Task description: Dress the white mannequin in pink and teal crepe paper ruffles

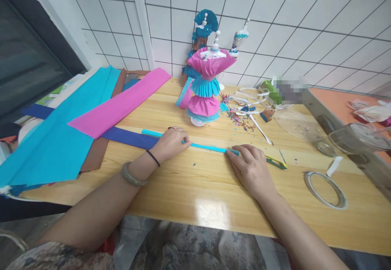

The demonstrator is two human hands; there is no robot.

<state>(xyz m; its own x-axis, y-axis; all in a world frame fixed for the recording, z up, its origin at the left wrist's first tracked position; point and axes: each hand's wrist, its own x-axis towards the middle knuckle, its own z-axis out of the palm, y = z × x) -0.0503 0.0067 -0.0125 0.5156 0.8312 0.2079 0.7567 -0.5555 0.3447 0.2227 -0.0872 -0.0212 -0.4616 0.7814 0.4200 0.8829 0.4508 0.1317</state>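
A narrow strip of light-blue crepe paper (207, 148) lies across the wooden table in front of me. My left hand (172, 143) pinches it near its middle, thumb and fingertips pressed together; the strip's left end sticks out beyond the wrist. At the right end, my right hand (250, 166) rests on the table with thumb and forefinger closed on the strip. Just beyond that hand's knuckles lies a yellow-green utility knife (276, 162). Behind the strip stands a tiered pink and blue paper dress figure (204, 106) with a white top.
On the left lie large light-blue (61, 127), pink (122, 103) and dark-blue paper sheets (131, 137). A roll of tape (325, 190) sits at the right. Paper scraps (241, 119), a clear plastic lid (296, 125) and a plastic cup (357, 137) stand farther back. A tiled wall (171, 21) rises behind.
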